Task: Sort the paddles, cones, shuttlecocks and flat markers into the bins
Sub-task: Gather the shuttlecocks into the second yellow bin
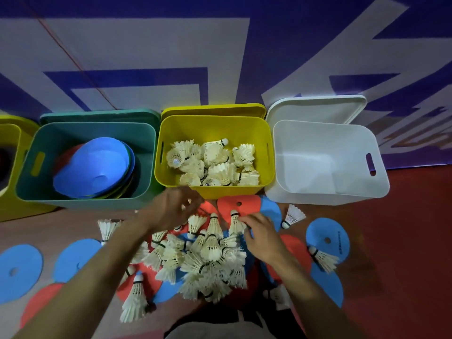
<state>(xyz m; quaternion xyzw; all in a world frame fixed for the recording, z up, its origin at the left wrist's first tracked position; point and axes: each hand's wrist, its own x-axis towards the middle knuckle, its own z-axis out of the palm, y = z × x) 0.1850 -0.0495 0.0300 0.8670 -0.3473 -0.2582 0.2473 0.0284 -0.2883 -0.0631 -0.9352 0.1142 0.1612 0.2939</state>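
Note:
A pile of white feather shuttlecocks (205, 260) lies on the floor in front of me, on top of red and blue flat markers (327, 238). My right hand (263, 234) pinches one shuttlecock (235, 222) at the pile's far edge. My left hand (171, 209) hovers just before the yellow bin (227, 192), its fingers loosely curled with nothing visible in them. The yellow bin holds several shuttlecocks (215, 162). Inside the teal bin (85, 201) sits a stack of flat markers (95, 167) with a blue one on top.
A white bin (318, 194) stands empty at the right, its lid leaning behind it. Another yellow bin (9, 167) is cut off at the far left. Loose shuttlecocks (293, 215) and blue markers (19, 270) are scattered on the floor. A patterned wall rises behind the bins.

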